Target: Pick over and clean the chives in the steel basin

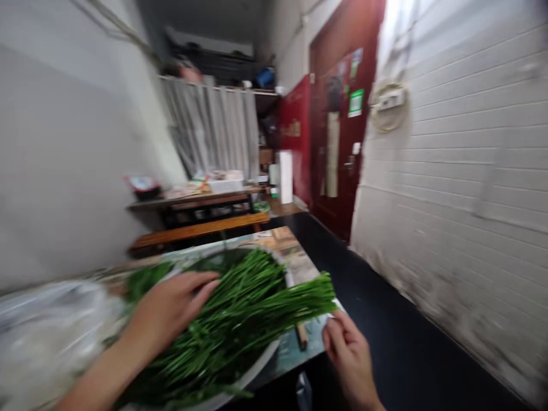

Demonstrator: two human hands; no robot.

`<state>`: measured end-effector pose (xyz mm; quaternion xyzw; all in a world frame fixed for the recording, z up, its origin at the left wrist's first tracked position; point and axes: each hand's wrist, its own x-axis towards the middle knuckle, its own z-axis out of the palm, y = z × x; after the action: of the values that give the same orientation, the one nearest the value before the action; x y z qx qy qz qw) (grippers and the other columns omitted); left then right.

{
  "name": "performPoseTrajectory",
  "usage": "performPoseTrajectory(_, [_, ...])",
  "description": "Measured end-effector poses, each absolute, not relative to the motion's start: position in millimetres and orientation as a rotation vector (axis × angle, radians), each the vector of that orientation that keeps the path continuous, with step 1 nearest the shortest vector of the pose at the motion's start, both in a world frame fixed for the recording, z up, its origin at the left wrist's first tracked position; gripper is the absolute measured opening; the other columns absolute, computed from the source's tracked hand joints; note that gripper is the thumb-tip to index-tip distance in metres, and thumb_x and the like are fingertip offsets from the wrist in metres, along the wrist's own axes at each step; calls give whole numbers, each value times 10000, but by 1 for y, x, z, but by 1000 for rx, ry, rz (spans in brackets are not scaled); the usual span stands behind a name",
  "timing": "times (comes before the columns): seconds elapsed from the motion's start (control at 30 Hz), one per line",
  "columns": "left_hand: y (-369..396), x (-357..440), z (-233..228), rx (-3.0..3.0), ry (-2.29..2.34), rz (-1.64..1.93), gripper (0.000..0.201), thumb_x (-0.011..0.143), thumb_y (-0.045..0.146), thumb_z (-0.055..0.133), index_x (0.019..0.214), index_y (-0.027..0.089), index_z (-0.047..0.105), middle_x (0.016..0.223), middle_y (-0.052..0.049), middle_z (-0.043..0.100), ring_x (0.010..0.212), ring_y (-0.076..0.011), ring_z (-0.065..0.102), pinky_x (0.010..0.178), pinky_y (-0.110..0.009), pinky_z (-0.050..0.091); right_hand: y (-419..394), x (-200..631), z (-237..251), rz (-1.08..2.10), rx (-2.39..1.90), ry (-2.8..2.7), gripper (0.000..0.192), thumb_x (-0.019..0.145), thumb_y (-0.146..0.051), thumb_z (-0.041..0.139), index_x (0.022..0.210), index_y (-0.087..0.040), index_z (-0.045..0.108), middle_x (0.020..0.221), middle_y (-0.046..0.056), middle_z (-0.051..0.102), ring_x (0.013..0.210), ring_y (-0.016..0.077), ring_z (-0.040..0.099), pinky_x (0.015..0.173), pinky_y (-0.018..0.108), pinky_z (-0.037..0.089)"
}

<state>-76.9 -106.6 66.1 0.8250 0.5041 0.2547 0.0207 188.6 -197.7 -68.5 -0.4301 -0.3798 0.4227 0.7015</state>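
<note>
A large heap of long green chives (252,302) fills a wide pale basin (261,365) on the table. A bundle of them sticks out past the rim to the right. My left hand (175,297) is over the left part of the heap, thumb and fingers brought together; whatever they hold is blurred. Beside the cut ends of the jutting bundle, my right hand (349,348) has its fingers curled in, the fingertips touching the stalk ends. A brown stick-like handle (302,335) lies on the table between the basin and my right hand.
A clear plastic bag (51,337) sits left of the basin. Past the table (295,251) stand a wooden bench (199,229) and another table with a white box (226,181). A white brick wall (462,171) and a red door (338,125) are on the right.
</note>
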Motion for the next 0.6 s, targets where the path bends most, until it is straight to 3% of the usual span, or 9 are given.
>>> performPoseTrajectory(0.1, [-58, -49, 71, 2589, 1749, 378, 285, 788, 406, 489, 815, 215, 699, 858, -45, 688, 821, -207, 609, 728, -268, 431, -186, 181, -83, 944, -957, -770, 288, 740, -458, 620, 785, -179, 563, 478, -72, 431, 398, 75, 320, 367, 179, 245])
performPoseTrajectory(0.2, [-14, -17, 49, 2471, 1952, 252, 272, 693, 412, 589, 708, 162, 696, 801, -99, 683, 792, -247, 620, 652, -276, 433, -181, 179, -84, 1000, -961, -820, 306, 724, -461, 639, 690, -174, 541, 462, -62, 448, 369, 62, 314, 345, 169, 238])
performPoseTrajectory(0.4, [15, -9, 21, 2348, 1988, 306, 109, 593, 263, 688, 629, 161, 674, 722, -83, 673, 746, -234, 626, 605, -252, 421, -173, 191, -58, 980, -1000, -958, 285, 755, -447, 609, 710, -171, 553, 474, -56, 448, 373, 59, 328, 356, 167, 243])
performPoseTrajectory(0.6, [11, -17, 35, 2331, 1854, 533, 160, 737, 255, 547, 718, 166, 678, 760, -49, 672, 751, -164, 604, 645, -225, 412, -161, 195, -37, 939, -992, -1127, 242, 802, -411, 557, 836, -172, 562, 490, -60, 438, 378, 67, 316, 357, 187, 236])
